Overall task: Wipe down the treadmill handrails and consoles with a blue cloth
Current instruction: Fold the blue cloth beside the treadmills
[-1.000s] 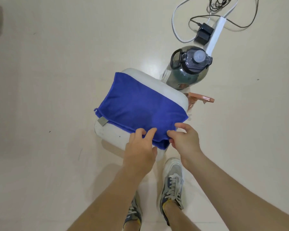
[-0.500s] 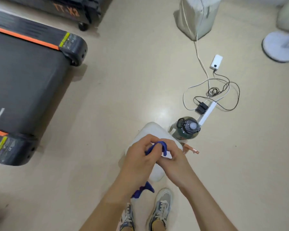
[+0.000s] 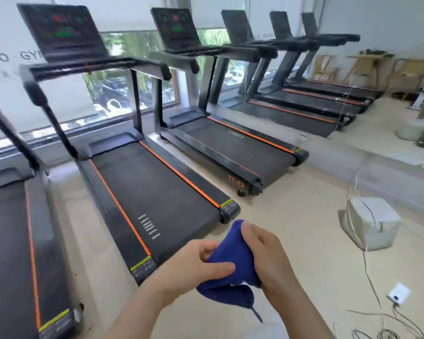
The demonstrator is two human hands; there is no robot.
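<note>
since half a second ago our view has lifted from the floor by our feet to a row of treadmills. the cloth [image 3: 233, 263], then a scrap poking out between our fingers, is now a bunched wad held in both hands.

it sits low in the middle of the view, above the floor [image 3: 304, 216] and well apart from every treadmill. our left hand [image 3: 194, 267] grasps it from the left, thumb laid across its front. our right hand [image 3: 267, 255] grasps it from the right, fingers wrapped over its top end. a tail of cloth hangs below the hands.

ahead stands a treadmill [image 3: 152, 196] with an orange-edged belt, its handrail [image 3: 147, 67] and lit console [image 3: 61, 30] up at the top left. a second treadmill [image 3: 230, 148] stands just right of it, and part of a third [image 3: 8, 241] shows at the left edge. a mirror [image 3: 353, 69] on the right wall repeats the row. on the floor at right are a grey bag [image 3: 370, 221], a white cable [image 3: 367, 265] crossing it, and a small white plug [image 3: 398, 296].
</note>
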